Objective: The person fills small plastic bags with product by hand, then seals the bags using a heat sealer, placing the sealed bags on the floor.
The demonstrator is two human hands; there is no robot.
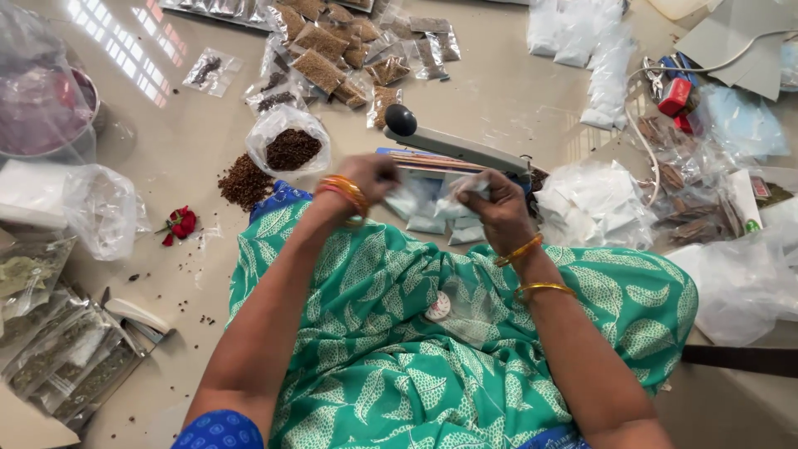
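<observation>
I see both hands' fingers [478,185] pinching a small clear pouch [453,195] before the sealer [465,150]: light, limp, slippery; I'd grip its edges.

Small packing workplace set up on a floor, likely a home or cottage unit rather than a factory. Person sits on polished beige floor [499,91], work spread all around. Heat sealer [453,145] with black knob lies just ahead of the knees. Filled sachets [332,50] of brown seed or spice are heaped at top. An open bag of dark seeds [291,150] sits beside a loose seed pile [245,181] on the floor. Stacks of empty clear pouches [582,41] lie top right, and more plastic bags [594,204] at right. Packets of greenish dried matter [58,349] lie at lower left. No bench, shelving or machines in view; window light reflects off the floor.
</observation>
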